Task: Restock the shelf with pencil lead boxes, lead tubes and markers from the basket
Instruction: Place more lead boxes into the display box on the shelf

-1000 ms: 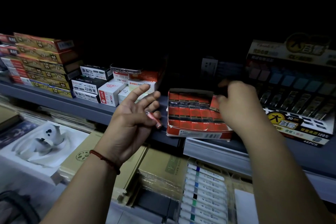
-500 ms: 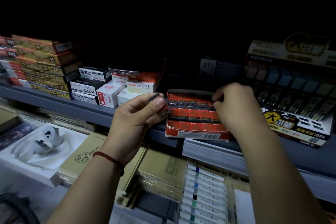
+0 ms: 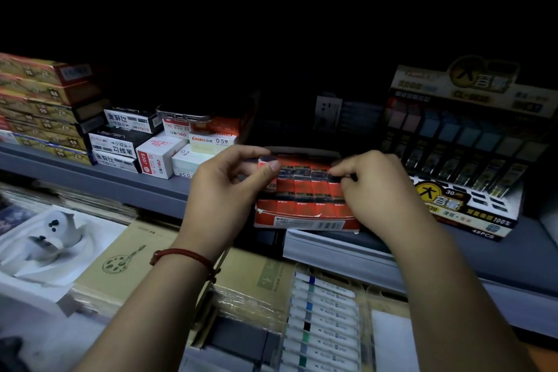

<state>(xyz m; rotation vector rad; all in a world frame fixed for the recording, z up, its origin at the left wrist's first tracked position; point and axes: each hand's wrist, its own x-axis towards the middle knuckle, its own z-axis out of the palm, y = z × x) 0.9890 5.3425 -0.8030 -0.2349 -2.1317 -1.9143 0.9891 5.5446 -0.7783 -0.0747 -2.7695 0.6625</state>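
Note:
An open red display box (image 3: 305,214) of small red-and-black lead tubes stands on the grey shelf (image 3: 129,187). My left hand (image 3: 223,193) pinches one red lead tube (image 3: 267,161) between thumb and fingers at the box's top left corner. My right hand (image 3: 374,187) is at the box's right side, its fingertips pinching a tube (image 3: 333,177) in the upper row. The basket is not in view.
White and black lead boxes (image 3: 157,154) stack left of the red box, with gold-patterned boxes (image 3: 39,106) further left. A large pencil-lead display (image 3: 471,160) stands to the right. Below the shelf lie sketch pads (image 3: 120,260), a marker set (image 3: 326,320) and a white tray (image 3: 45,251).
My left hand has carried its lead tube right and up to the red box's top left corner. My right hand has shifted slightly lower onto the upper row of tubes.

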